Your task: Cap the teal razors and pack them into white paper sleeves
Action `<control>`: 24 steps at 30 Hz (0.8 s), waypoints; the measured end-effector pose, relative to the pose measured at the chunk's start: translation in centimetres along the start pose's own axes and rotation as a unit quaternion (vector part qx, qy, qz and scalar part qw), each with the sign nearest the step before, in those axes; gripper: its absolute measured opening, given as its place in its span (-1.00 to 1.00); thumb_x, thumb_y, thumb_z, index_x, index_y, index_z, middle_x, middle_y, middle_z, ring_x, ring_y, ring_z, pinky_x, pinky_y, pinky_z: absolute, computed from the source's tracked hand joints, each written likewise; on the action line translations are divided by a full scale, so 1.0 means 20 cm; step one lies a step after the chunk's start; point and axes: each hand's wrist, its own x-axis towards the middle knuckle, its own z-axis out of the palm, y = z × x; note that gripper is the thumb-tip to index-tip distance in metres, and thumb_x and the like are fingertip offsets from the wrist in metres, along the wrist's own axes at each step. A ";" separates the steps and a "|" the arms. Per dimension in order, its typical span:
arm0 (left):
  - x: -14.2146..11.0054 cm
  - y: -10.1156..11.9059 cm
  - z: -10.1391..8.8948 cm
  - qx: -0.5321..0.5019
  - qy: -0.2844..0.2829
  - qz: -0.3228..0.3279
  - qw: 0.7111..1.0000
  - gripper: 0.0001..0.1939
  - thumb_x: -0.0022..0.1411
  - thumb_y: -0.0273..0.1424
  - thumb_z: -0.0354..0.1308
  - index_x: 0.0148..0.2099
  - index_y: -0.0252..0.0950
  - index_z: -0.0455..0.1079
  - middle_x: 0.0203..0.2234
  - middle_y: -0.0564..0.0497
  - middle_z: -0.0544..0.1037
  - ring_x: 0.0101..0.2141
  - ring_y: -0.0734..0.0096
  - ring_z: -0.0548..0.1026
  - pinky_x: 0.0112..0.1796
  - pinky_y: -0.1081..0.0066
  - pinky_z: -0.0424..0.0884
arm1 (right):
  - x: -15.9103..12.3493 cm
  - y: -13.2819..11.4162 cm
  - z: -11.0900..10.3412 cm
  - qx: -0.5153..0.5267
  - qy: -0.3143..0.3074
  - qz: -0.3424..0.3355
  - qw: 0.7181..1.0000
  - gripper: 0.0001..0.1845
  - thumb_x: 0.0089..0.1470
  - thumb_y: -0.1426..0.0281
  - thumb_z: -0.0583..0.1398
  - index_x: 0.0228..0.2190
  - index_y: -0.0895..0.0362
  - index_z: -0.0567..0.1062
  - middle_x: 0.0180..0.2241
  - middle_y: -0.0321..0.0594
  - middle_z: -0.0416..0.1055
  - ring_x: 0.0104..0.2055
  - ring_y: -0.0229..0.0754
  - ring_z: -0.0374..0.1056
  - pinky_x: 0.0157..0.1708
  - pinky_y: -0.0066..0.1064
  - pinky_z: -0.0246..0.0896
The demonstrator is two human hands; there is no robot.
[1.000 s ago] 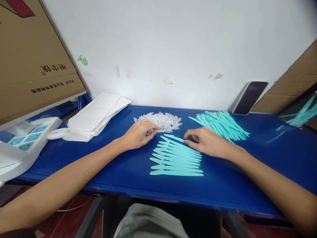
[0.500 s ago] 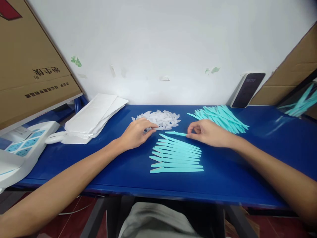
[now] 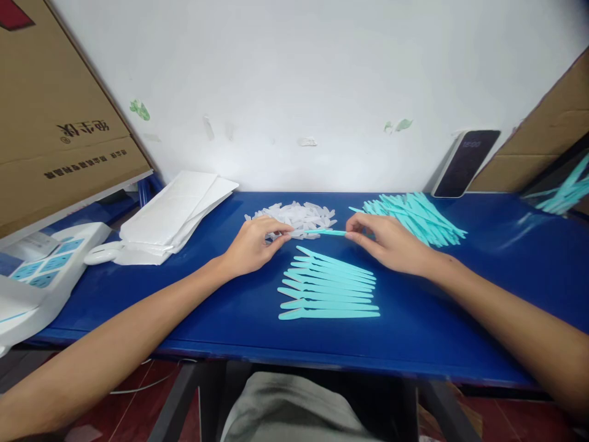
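Observation:
My right hand pinches the handle end of a turquoise eyebrow razor, held level with its head pointing left. My left hand is closed in a pinch on a small translucent blade cap, which meets the razor's head; how far the cap covers it is too small to tell. Behind my left hand lies a heap of loose translucent caps. Below both hands, a row of turquoise razors lies side by side, heads to the left. A pile of more razors sits behind my right hand.
White paper bags lie at the left, near a white power strip. A phone leans on the wall at the back right. Cardboard boxes stand at the left and right sides. The blue table's front edge is near my lap.
My right hand has raised the razor up and away from the row, bringing its head level with my left fingertips. Razor and cap now meet; before, they were apart.

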 end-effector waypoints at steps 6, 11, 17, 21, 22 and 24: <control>0.00 0.00 0.00 -0.005 0.005 -0.008 1.000 -0.78 0.46 -0.31 0.16 -0.04 -0.28 0.60 -0.23 -0.07 0.71 -0.21 0.23 0.65 -0.17 0.26 0.53 | 0.00 -0.01 0.00 0.001 0.003 0.001 1.000 -0.79 0.38 0.23 0.04 -0.28 0.04 0.34 -0.35 -0.19 0.47 -0.37 -0.09 0.34 -0.33 -0.29 0.18; 0.00 0.00 0.00 -0.012 0.007 -0.005 1.000 -0.77 0.47 -0.32 0.15 -0.03 -0.28 0.60 -0.23 -0.07 0.71 -0.23 0.25 0.64 -0.18 0.27 0.53 | 0.00 -0.01 0.00 0.003 0.002 -0.003 1.000 -0.82 0.38 0.25 0.05 -0.27 0.05 0.34 -0.34 -0.18 0.46 -0.37 -0.11 0.32 -0.32 -0.29 0.17; 0.00 0.02 0.01 -0.031 0.000 0.019 0.999 -0.78 0.48 -0.32 0.16 -0.02 -0.27 0.60 -0.20 -0.08 0.71 -0.21 0.26 0.64 -0.19 0.30 0.53 | 0.00 -0.05 0.01 0.015 0.008 -0.009 1.000 -0.83 0.36 0.27 0.07 -0.27 0.06 0.38 -0.31 -0.17 0.50 -0.33 -0.10 0.38 -0.29 -0.29 0.21; 0.01 0.06 0.02 -0.048 0.005 0.054 0.997 -0.79 0.50 -0.35 0.15 0.00 -0.27 0.60 -0.22 -0.06 0.70 -0.22 0.30 0.63 -0.18 0.34 0.52 | 0.01 -0.11 0.06 0.039 0.018 -0.025 0.999 -0.84 0.35 0.30 0.08 -0.25 0.07 0.42 -0.30 -0.17 0.53 -0.31 -0.10 0.41 -0.29 -0.30 0.23; 0.02 0.06 0.02 -0.046 0.005 0.059 0.997 -0.79 0.51 -0.35 0.14 0.01 -0.26 0.59 -0.22 -0.06 0.69 -0.22 0.31 0.62 -0.18 0.34 0.51 | 0.01 -0.12 0.07 0.044 0.018 -0.026 0.999 -0.83 0.35 0.30 0.08 -0.24 0.07 0.44 -0.30 -0.17 0.54 -0.32 -0.10 0.42 -0.30 -0.30 0.24; 0.02 0.04 0.01 -0.024 0.001 0.067 0.997 -0.76 0.52 -0.34 0.12 0.07 -0.26 0.57 -0.20 -0.07 0.68 -0.20 0.29 0.61 -0.14 0.30 0.50 | 0.01 -0.12 0.08 0.043 0.025 -0.015 0.999 -0.82 0.34 0.30 0.09 -0.24 0.08 0.47 -0.29 -0.17 0.55 -0.31 -0.11 0.44 -0.30 -0.31 0.25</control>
